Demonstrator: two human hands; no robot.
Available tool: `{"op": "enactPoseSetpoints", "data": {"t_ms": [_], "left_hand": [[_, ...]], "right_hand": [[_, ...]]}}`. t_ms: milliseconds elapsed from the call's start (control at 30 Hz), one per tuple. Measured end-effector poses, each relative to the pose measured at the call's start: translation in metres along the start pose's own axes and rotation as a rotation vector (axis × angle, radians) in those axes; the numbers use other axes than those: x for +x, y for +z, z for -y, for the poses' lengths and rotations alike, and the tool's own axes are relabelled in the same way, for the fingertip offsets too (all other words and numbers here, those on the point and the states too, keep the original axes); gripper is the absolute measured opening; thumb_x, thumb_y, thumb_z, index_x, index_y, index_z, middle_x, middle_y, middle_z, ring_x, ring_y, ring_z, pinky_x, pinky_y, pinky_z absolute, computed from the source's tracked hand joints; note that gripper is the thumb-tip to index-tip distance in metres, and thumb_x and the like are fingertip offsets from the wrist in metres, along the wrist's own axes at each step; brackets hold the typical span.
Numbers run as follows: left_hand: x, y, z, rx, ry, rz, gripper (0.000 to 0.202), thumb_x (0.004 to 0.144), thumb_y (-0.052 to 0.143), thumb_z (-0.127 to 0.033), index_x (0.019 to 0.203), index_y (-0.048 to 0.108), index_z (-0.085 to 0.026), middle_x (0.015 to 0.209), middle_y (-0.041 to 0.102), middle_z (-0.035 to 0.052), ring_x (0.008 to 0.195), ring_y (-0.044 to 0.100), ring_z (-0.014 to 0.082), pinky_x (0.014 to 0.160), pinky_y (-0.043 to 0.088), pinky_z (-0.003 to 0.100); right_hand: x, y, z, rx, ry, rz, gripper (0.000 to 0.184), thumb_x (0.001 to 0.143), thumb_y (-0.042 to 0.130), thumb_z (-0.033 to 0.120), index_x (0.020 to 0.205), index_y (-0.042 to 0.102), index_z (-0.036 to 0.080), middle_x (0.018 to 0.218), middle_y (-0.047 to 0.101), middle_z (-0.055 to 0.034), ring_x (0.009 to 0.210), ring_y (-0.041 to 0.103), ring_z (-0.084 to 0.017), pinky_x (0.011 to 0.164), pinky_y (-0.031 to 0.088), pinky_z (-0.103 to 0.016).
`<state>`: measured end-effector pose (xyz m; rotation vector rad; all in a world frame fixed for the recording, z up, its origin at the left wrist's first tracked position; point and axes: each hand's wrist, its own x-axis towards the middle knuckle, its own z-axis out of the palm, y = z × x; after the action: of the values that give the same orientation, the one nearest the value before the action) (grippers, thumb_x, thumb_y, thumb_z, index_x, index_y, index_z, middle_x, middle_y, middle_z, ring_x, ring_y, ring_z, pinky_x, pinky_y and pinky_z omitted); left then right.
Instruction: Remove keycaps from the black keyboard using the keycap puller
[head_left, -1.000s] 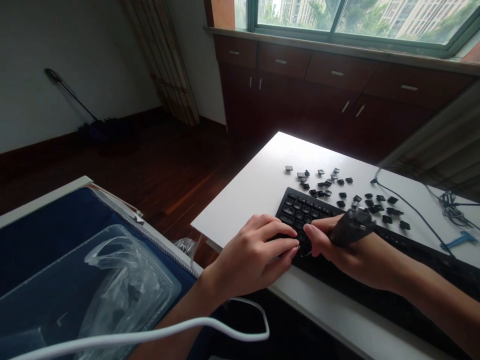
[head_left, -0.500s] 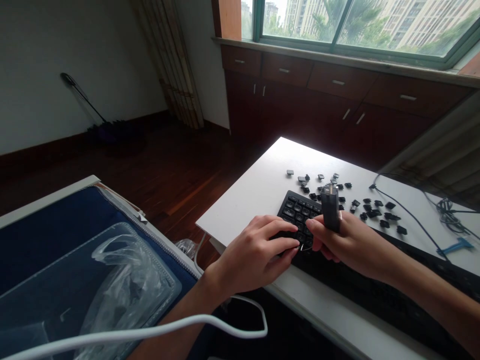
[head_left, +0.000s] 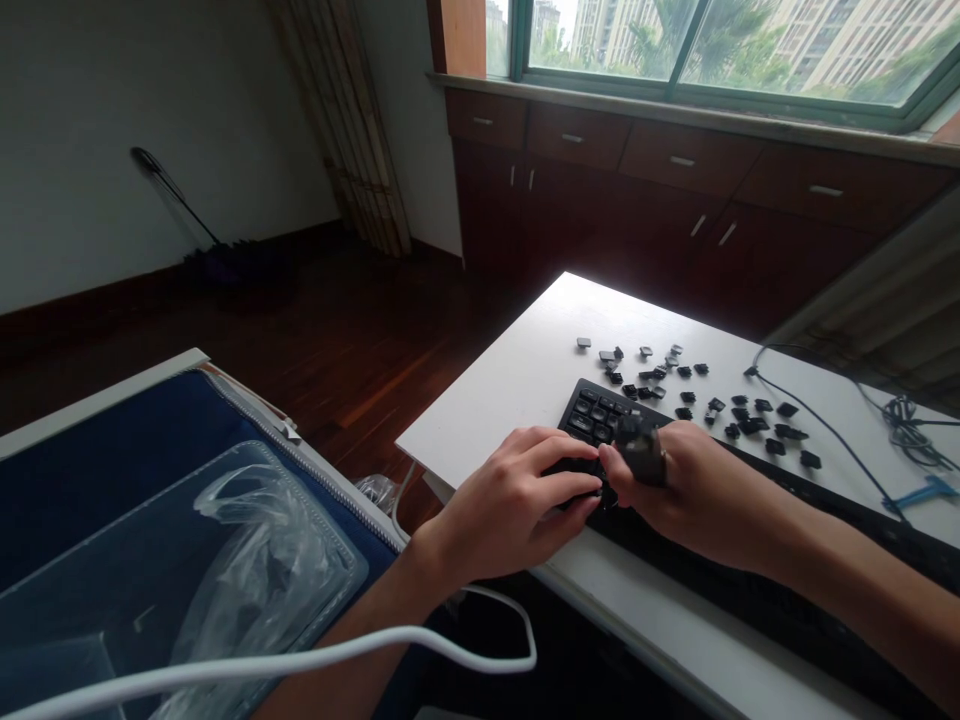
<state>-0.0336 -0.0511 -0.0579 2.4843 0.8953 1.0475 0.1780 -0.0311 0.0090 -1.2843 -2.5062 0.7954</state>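
Note:
A black keyboard point(head_left: 592, 412) lies along the near edge of a white table point(head_left: 517, 380). My left hand point(head_left: 510, 505) rests on the keyboard's left end, fingers pressed on the keys. My right hand point(head_left: 690, 490) is closed around a dark keycap puller tool point(head_left: 639, 448), its tip down at the keys just beside my left fingertips. Several loose black keycaps point(head_left: 739, 412) lie scattered on the table beyond the keyboard.
A black cable point(head_left: 817, 415) and a blue tool point(head_left: 921, 492) lie at the table's right. A blue zipped case with a clear plastic bag point(head_left: 247, 560) sits at lower left; a white cord point(head_left: 337, 650) crosses in front. Dark cabinets point(head_left: 675, 200) stand under the window.
My right hand swung the tool from lying rightward, to upright, then down onto the keys by my left fingers. My left hand stayed on the keyboard.

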Motion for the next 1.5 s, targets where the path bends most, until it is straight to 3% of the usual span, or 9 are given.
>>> {"op": "enactPoseSetpoints", "data": {"t_ms": [133, 433, 633, 700, 900, 1100, 1300, 1400, 1500], "left_hand": [[0.001, -0.002, -0.001, -0.03, -0.011, -0.005, 0.014, 0.094, 0.06, -0.022, 0.102, 0.071, -0.017, 0.122, 0.069, 0.0091, 0.116, 0.059, 0.0235, 0.103, 0.051, 0.042], [-0.001, 0.001, 0.001, -0.013, -0.008, 0.002, 0.019, 0.096, 0.061, -0.023, 0.109, 0.073, -0.018, 0.126, 0.067, 0.0074, 0.117, 0.058, 0.0223, 0.105, 0.049, 0.041], [-0.002, 0.002, 0.001, -0.023, -0.013, -0.003, 0.019, 0.095, 0.061, -0.022, 0.11, 0.073, -0.018, 0.126, 0.067, 0.0074, 0.117, 0.058, 0.0223, 0.105, 0.049, 0.041], [-0.002, 0.002, 0.001, -0.023, -0.015, -0.002, 0.02, 0.095, 0.061, -0.023, 0.11, 0.073, -0.018, 0.125, 0.067, 0.008, 0.117, 0.058, 0.0227, 0.105, 0.049, 0.041], [0.0, 0.0, -0.001, -0.004, 0.0, 0.06, 0.03, 0.096, 0.061, -0.031, 0.12, 0.069, -0.016, 0.129, 0.066, 0.0099, 0.124, 0.056, 0.0241, 0.11, 0.046, 0.042], [0.0, 0.001, -0.001, -0.005, -0.002, 0.05, 0.027, 0.097, 0.06, -0.027, 0.121, 0.068, -0.018, 0.132, 0.065, 0.0078, 0.127, 0.055, 0.0225, 0.112, 0.045, 0.041], [0.001, 0.0, -0.002, 0.0, -0.004, 0.057, 0.021, 0.097, 0.06, -0.025, 0.113, 0.071, -0.018, 0.129, 0.066, 0.0092, 0.124, 0.056, 0.023, 0.111, 0.046, 0.042], [0.002, -0.001, -0.002, -0.016, -0.002, 0.047, 0.021, 0.096, 0.06, -0.024, 0.113, 0.071, -0.018, 0.129, 0.066, 0.0094, 0.123, 0.057, 0.0227, 0.11, 0.048, 0.042], [0.001, -0.001, 0.0, -0.039, -0.017, 0.035, 0.022, 0.096, 0.062, -0.024, 0.115, 0.071, -0.019, 0.13, 0.066, 0.009, 0.124, 0.057, 0.0224, 0.11, 0.049, 0.042]], "right_hand": [[-0.003, 0.008, 0.009, -0.082, -0.08, -0.074, 0.014, 0.078, 0.055, 0.014, 0.066, 0.052, 0.02, 0.06, 0.059, 0.0025, 0.051, 0.047, -0.01, 0.054, 0.033, -0.026], [-0.012, 0.01, -0.007, 0.256, 0.293, -0.102, 0.05, 0.096, 0.045, 0.05, 0.061, 0.062, 0.021, 0.049, 0.054, 0.0006, 0.046, 0.05, -0.014, 0.046, 0.036, -0.026], [-0.008, 0.014, -0.007, 0.256, 0.373, -0.128, 0.052, 0.097, 0.044, 0.052, 0.06, 0.063, 0.021, 0.05, 0.058, 0.0, 0.048, 0.054, -0.014, 0.049, 0.04, -0.026], [-0.004, 0.013, -0.005, 0.22, 0.341, -0.117, 0.05, 0.098, 0.043, 0.047, 0.06, 0.062, 0.02, 0.05, 0.057, 0.0003, 0.048, 0.053, -0.013, 0.049, 0.039, -0.026], [-0.008, 0.009, -0.006, 0.113, -0.037, -0.096, 0.035, 0.096, 0.051, 0.031, 0.064, 0.057, 0.019, 0.055, 0.052, 0.0027, 0.05, 0.045, -0.01, 0.05, 0.034, -0.025], [-0.02, 0.022, -0.012, 0.287, 0.292, -0.207, 0.05, 0.1, 0.043, 0.048, 0.062, 0.061, 0.02, 0.049, 0.057, 0.0, 0.046, 0.054, -0.014, 0.047, 0.041, -0.026], [-0.014, 0.013, -0.001, 0.038, 0.027, -0.15, 0.034, 0.097, 0.05, 0.03, 0.066, 0.059, 0.02, 0.057, 0.062, 0.0007, 0.051, 0.056, -0.013, 0.055, 0.04, -0.028], [-0.003, 0.004, -0.003, 0.137, 0.096, -0.048, 0.037, 0.097, 0.049, 0.033, 0.065, 0.061, 0.02, 0.055, 0.061, 0.0008, 0.05, 0.054, -0.013, 0.05, 0.038, -0.026], [-0.006, 0.007, -0.01, 0.288, 0.221, -0.071, 0.046, 0.1, 0.045, 0.042, 0.063, 0.061, 0.019, 0.051, 0.056, 0.0011, 0.048, 0.052, -0.013, 0.047, 0.038, -0.025]]}}
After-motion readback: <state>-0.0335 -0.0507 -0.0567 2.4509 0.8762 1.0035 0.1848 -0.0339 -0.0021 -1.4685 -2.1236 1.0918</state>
